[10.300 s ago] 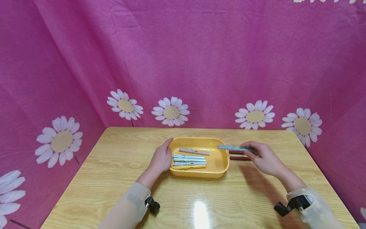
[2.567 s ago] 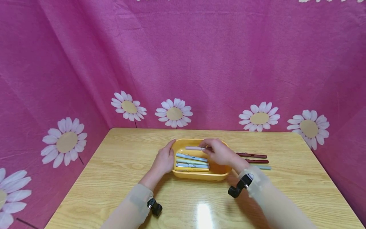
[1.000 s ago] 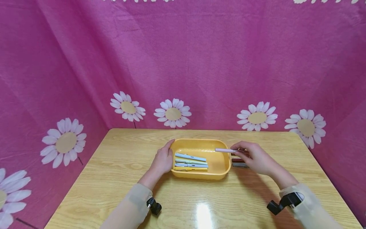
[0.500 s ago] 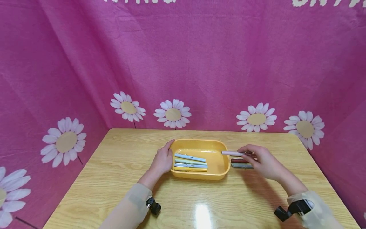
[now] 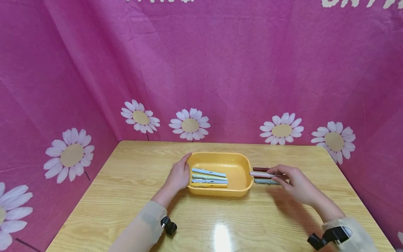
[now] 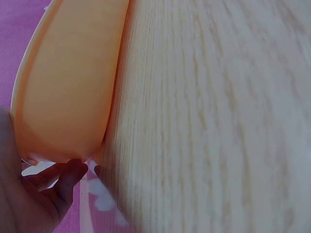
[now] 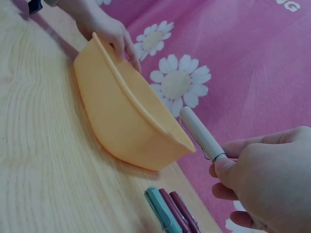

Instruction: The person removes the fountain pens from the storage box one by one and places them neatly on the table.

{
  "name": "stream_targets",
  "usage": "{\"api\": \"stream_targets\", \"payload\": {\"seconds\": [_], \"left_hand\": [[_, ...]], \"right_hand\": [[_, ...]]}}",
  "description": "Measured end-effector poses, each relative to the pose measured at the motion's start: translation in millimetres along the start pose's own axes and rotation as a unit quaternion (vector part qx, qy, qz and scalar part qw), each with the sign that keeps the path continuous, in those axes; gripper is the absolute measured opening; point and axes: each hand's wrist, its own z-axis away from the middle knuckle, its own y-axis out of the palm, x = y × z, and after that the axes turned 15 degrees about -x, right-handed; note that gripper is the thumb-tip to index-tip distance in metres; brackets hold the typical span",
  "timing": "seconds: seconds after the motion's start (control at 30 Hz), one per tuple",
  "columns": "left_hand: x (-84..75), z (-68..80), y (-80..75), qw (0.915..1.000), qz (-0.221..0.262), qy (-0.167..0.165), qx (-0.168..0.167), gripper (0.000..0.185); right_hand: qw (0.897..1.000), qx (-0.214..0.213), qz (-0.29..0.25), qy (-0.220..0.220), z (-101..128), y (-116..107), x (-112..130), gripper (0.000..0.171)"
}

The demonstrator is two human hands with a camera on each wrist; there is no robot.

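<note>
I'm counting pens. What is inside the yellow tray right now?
Four pens lie side by side in the yellow tray: blue, green, grey-blue and yellow. Its near wall hides the floor beside them.

Pink cloth (image 5: 220,63) printed with white daisies (image 5: 189,124) wraps round behind and both sides; a pale wooden bench (image 5: 132,196) shows a bright glare spot near its front.
</note>
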Motion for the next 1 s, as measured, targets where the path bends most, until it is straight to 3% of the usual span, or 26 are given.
{"api": "stream_targets", "payload": {"seconds": [0.47,0.8,1.0], "left_hand": [[0.2,-0.3,-1.5,0.9999,0.004,0.012,-0.008,0.05],[0.8,-0.4,-0.7,1.0,0.004,0.002,-0.001,0.051],[2.6,-1.2,0.5,1.0,0.002,0.006,-0.001,0.051]], "right_hand": [[1.0,0.005,0.01,0.023,17.4,0.0,-16.6,0.024],[0.998,0.016,0.014,0.056,32.2,7.8,-35.6,0.023],[0.998,0.023,0.033,0.043,38.1,12.5,-41.8,0.023]]}}
